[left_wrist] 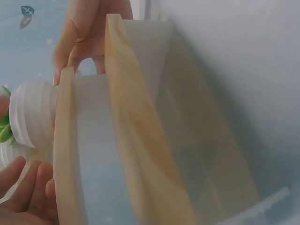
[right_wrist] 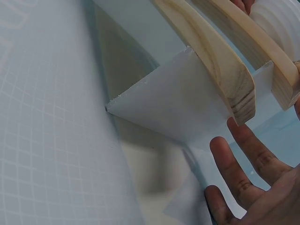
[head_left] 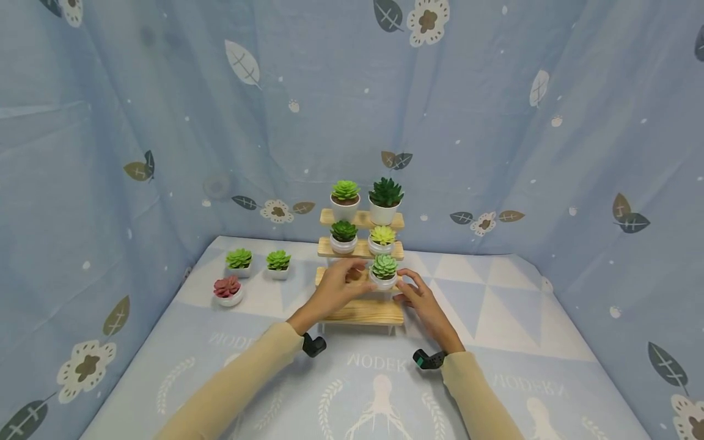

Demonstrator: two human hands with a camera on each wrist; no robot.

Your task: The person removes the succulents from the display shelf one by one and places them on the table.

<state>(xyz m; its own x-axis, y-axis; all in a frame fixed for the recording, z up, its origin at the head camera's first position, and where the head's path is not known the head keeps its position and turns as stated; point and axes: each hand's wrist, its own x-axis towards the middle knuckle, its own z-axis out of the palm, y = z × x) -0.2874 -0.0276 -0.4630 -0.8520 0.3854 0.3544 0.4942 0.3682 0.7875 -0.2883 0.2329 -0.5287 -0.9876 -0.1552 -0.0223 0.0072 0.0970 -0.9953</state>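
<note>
A pale green succulent in a round white pot (head_left: 383,280) stands at the right end of the third tier of a wooden stepped shelf (head_left: 360,313). My left hand (head_left: 337,286) is at the pot's left side, its thumb tip right at the pot. In the left wrist view, its loosely bent fingers (left_wrist: 35,187) are beside the ribbed white pot (left_wrist: 33,114) and the tier board. My right hand (head_left: 422,299) is at the right end of that tier. The right wrist view shows its fingers (right_wrist: 234,180) spread beside the board's end (right_wrist: 241,101). Neither palm encloses the pot.
Two potted succulents, bright green (head_left: 344,200) and dark green (head_left: 385,200), stand on the top tier. Below them are a green one (head_left: 343,236) and a yellow-green one (head_left: 382,239). Two green plants (head_left: 239,261) (head_left: 278,264) and a red one (head_left: 228,290) stand left on the table.
</note>
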